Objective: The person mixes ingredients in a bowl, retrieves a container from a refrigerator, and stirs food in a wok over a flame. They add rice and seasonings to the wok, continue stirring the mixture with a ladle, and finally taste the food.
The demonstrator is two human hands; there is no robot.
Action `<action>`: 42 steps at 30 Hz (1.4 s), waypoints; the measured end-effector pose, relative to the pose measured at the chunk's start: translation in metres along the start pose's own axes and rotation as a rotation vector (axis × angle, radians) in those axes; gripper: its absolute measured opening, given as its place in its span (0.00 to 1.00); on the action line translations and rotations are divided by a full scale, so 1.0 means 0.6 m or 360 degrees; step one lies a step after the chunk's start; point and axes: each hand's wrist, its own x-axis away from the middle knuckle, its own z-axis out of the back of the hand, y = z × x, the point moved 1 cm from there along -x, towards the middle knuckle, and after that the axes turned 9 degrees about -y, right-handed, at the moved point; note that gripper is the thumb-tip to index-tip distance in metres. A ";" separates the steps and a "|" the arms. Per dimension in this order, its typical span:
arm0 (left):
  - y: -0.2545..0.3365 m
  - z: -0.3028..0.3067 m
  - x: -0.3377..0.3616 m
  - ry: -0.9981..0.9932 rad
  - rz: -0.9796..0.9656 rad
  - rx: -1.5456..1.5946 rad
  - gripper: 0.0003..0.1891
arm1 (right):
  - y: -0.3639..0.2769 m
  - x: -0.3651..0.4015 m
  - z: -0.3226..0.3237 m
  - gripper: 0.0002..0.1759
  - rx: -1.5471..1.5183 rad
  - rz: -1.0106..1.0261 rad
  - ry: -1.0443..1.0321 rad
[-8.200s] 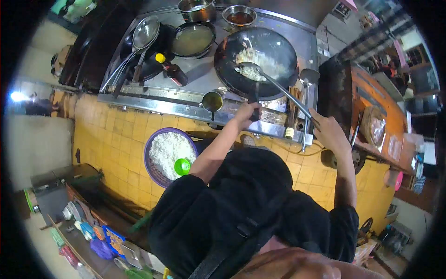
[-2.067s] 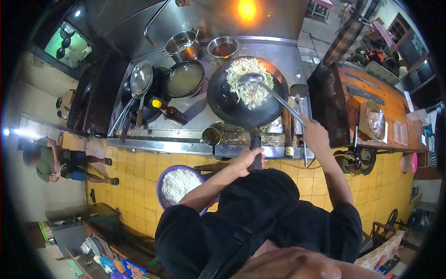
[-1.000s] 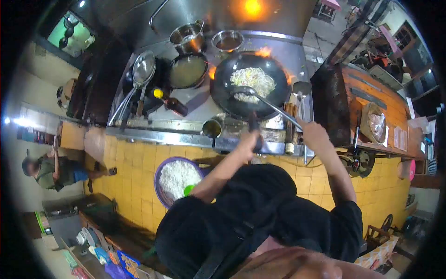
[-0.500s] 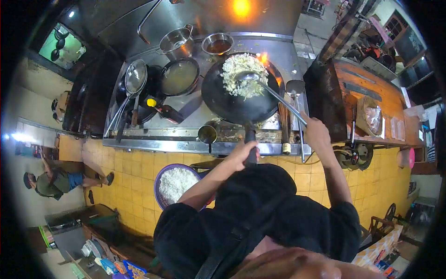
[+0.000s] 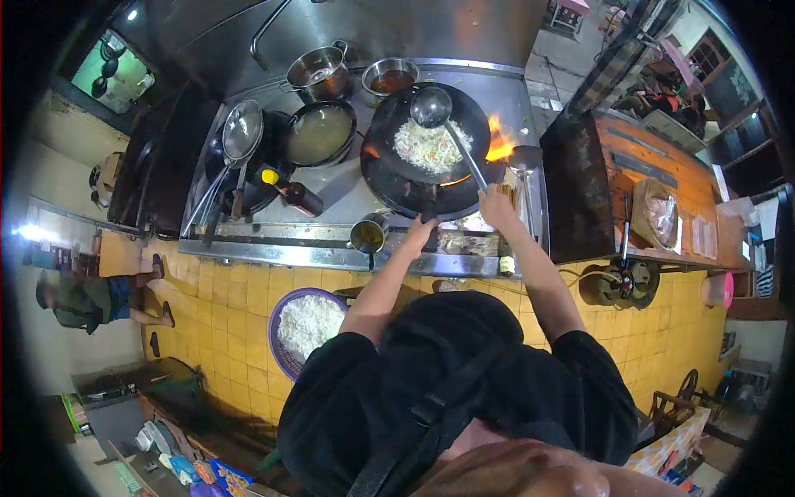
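A black wok (image 5: 397, 170) sits over the burner, with flames at its right side. My left hand (image 5: 421, 235) is closed round the wok's dark handle. Rice with bits in it (image 5: 426, 149) lies in the middle of the wok. My right hand (image 5: 498, 207) grips the metal shaft of a ladle (image 5: 431, 108), whose round bowl is over the far part of the rice. Behind the wok stands a steel bowl of reddish-brown liquid (image 5: 390, 80).
Left of the wok are a pan of liquid (image 5: 321, 135), a steel pot (image 5: 318, 73), strainers (image 5: 243, 131), a yellow-capped bottle (image 5: 300, 199) and a small cup (image 5: 367, 237). A purple basket of rice (image 5: 281, 352) stands below. Another person (image 5: 99, 300) is at far left.
My left hand and the wok's pan have moved away from my body and left. My right hand has moved left with the ladle, now above the food's far edge. Flames have grown; the other person moved.
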 end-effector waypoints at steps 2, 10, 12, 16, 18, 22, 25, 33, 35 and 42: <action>0.001 0.003 0.004 -0.0030 0.0035 0.0037 0.12 | -0.042 0.019 0.052 0.23 -0.0071 -0.0310 0.0005; 0.008 0.001 0.010 -0.0024 0.0032 0.0065 0.10 | -0.043 0.087 0.114 0.24 0.0058 -0.0308 -0.0126; 0.004 -0.005 0.018 -0.0053 0.0012 0.0080 0.10 | -0.034 0.086 0.122 0.24 0.0093 -0.0339 -0.0205; 0.010 -0.010 0.022 -0.0023 0.0020 0.0094 0.10 | -0.005 0.065 0.025 0.23 -0.0125 -0.0492 -0.0145; -0.009 0.007 0.000 -0.0035 0.0004 0.0011 0.10 | -0.010 0.037 0.040 0.23 0.0380 -0.0026 -0.0456; -0.004 0.002 0.001 -0.0028 -0.0027 0.0109 0.10 | -0.075 0.017 0.064 0.22 -0.0075 -0.0221 -0.0229; -0.013 0.017 -0.024 -0.0090 0.0018 0.0117 0.10 | -0.064 -0.014 0.083 0.21 0.0053 -0.0214 -0.0225; 0.001 -0.019 -0.033 -0.0010 0.0181 0.0361 0.10 | -0.052 0.087 0.134 0.23 -0.0081 -0.0486 -0.0845; 0.006 -0.081 -0.009 0.0062 0.0185 0.0499 0.08 | -0.108 0.145 0.232 0.21 0.0062 -0.0381 -0.0898; 0.159 -0.143 0.117 -0.0418 0.0388 0.0839 0.08 | -0.157 0.243 0.354 0.18 0.0617 -0.0064 -0.0602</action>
